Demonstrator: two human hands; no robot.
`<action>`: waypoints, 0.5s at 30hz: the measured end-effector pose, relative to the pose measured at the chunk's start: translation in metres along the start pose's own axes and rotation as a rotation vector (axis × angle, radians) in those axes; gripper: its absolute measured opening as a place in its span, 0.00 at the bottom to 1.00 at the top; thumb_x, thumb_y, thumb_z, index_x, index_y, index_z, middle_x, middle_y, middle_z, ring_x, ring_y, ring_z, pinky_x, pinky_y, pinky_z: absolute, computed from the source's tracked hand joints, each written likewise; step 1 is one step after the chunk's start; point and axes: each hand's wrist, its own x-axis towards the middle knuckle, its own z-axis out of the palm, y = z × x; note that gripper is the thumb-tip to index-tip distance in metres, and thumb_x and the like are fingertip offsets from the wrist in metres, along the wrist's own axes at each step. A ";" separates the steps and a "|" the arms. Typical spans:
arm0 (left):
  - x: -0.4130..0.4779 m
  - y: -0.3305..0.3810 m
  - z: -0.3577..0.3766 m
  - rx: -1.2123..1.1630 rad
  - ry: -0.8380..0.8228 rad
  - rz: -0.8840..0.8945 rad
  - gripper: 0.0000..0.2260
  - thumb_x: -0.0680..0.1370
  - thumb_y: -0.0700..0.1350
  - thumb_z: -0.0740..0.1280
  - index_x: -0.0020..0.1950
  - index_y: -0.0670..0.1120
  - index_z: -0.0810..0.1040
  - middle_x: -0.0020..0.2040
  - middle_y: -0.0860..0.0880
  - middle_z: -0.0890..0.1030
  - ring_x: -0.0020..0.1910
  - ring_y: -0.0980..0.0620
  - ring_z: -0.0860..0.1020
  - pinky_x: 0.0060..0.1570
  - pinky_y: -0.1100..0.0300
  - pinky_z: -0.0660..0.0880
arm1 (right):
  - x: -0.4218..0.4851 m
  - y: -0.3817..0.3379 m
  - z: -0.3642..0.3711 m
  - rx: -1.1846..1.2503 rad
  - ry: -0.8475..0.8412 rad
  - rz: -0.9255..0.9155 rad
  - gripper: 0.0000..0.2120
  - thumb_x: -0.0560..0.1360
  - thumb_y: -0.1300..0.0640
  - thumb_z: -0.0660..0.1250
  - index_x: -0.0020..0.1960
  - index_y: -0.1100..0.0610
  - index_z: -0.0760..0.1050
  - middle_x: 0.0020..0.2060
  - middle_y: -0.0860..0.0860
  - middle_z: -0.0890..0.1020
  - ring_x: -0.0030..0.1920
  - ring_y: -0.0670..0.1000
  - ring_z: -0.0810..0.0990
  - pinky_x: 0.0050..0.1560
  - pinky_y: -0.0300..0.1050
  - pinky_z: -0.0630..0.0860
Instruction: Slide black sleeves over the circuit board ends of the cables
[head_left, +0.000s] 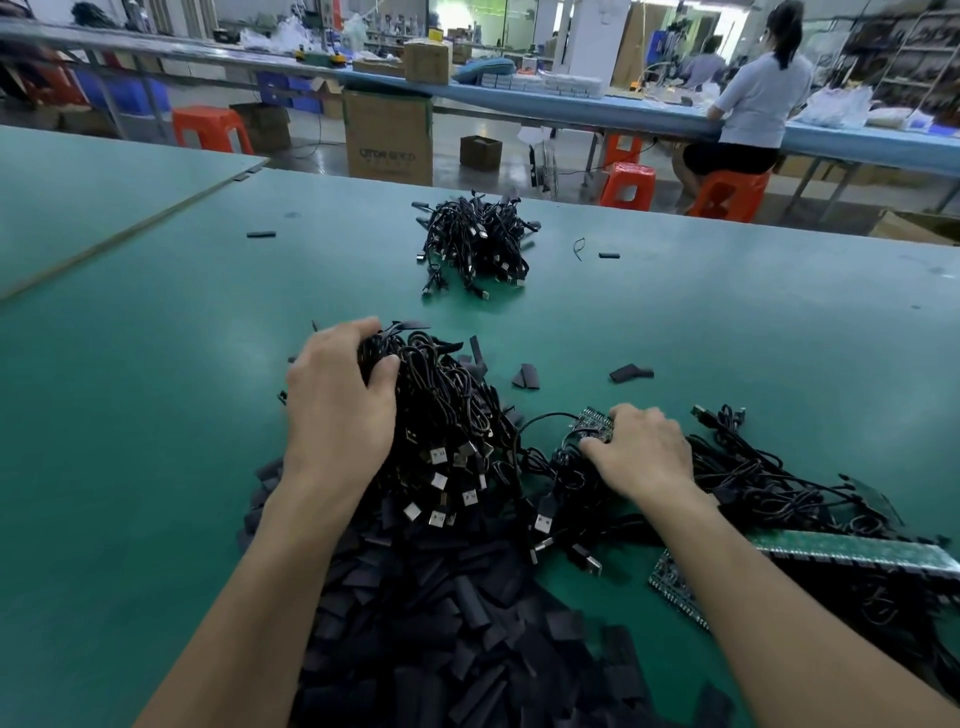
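Right up close sits a big heap of black sleeves (441, 623), flat cut pieces spilling toward the near edge of the green table (156, 415), probably so the person can grab one without reaching far. Just past it, the left hand (337, 410) has its fingers curled over the top of a tangled cable bundle (452, 395), thumb tucked against the wires, gripping it. Looks like it's pinning the mess down so one cable can be teased out. USB plugs (439, 457) poke out of the near side of that bundle.

Over on the right, the right hand (644, 449) is curled down on a small circuit board (592, 420) at the end of a cable, fingertips and thumb closing on it. A loop of wire runs from the board back toward the bundle. No sleeve on that board as far as can be seen, so this reads as the pick-a-cable step.

More loose cables sprawl to the right, with a panel of green boards (852, 553) lying at near right. A few stray sleeves (630, 372) lie beyond the hands. Far across the table there's a separate cable pile (475, 244), well apart. It's likely the finished stack, though it's too small to tell.
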 end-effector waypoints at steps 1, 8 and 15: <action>0.000 0.000 0.001 0.022 -0.021 -0.001 0.18 0.81 0.42 0.68 0.71 0.43 0.76 0.66 0.42 0.79 0.67 0.43 0.75 0.71 0.52 0.66 | 0.000 0.000 -0.002 0.066 0.030 -0.002 0.26 0.77 0.42 0.67 0.68 0.56 0.71 0.63 0.59 0.75 0.64 0.61 0.72 0.64 0.53 0.69; -0.006 0.008 0.002 0.150 -0.087 0.042 0.21 0.83 0.49 0.62 0.76 0.46 0.70 0.77 0.41 0.66 0.76 0.42 0.64 0.74 0.45 0.61 | -0.001 -0.001 -0.031 0.765 0.121 -0.182 0.02 0.79 0.56 0.69 0.52 0.51 0.79 0.51 0.49 0.82 0.54 0.50 0.81 0.59 0.45 0.75; -0.020 0.026 0.003 -0.188 -0.067 0.325 0.10 0.78 0.51 0.71 0.57 0.51 0.83 0.55 0.60 0.81 0.47 0.64 0.78 0.55 0.67 0.72 | -0.027 -0.018 -0.065 1.147 -0.094 -0.518 0.05 0.74 0.61 0.74 0.45 0.51 0.82 0.37 0.44 0.85 0.40 0.42 0.82 0.46 0.33 0.78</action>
